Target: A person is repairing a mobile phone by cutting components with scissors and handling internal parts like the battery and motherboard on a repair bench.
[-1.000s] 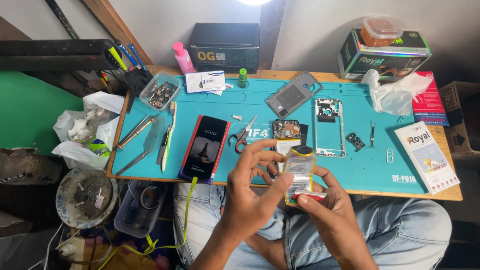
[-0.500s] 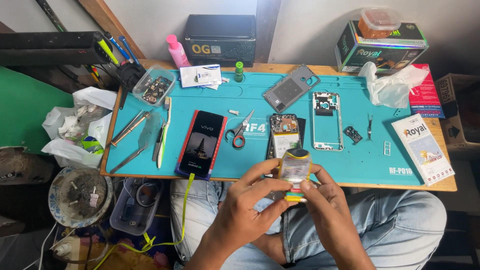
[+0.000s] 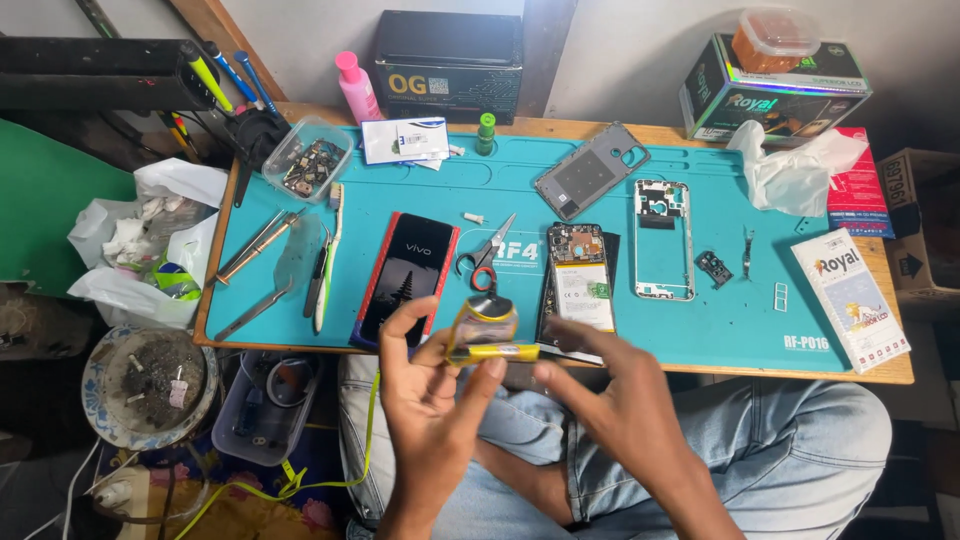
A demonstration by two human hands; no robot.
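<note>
At the far left, outside the work surface, a white plastic bag [image 3: 140, 240] holds crumpled waste, and a round dish [image 3: 150, 380] below it holds ash and debris; both sit within reach but off the bench, which appears to keep refuse away from loose parts. A cup of pens and tools [image 3: 245, 125] stands at the back left corner.

The surface is a teal work mat [image 3: 740, 330] laid on a wooden table [image 3: 880, 370]. On its left part lie metal tweezers [image 3: 255, 245], a toothbrush [image 3: 330, 250] and a clear tray of small parts [image 3: 308, 160]. A phone with a red edge [image 3: 408, 275] lies screen up, with red-handled scissors [image 3: 485, 255] just beside it.

The left hand [image 3: 430, 400] is raised in front of the table edge, over the person's lap. Its fingers close narrowly on a small flat item with a yellow strip [image 3: 488, 335], pinched at its left end. The item is blurred; its kind cannot be told for certain. The right hand [image 3: 620, 400] sits close to the item's right end, fingers partly curled; contact cannot be confirmed, so its grip cannot be told.

Right of centre, an opened phone with exposed battery [image 3: 575, 285] lies flat, with a grey back cover [image 3: 590, 170], a bare phone frame [image 3: 662, 240] and a small black component [image 3: 713, 267] laid out separately, apart from one another, probably so that each stays identifiable. A white crumpled bag [image 3: 795, 170] and printed cartons [image 3: 770, 85] occupy the right rear. A black box [image 3: 450, 60] stands against the pale wall.
</note>
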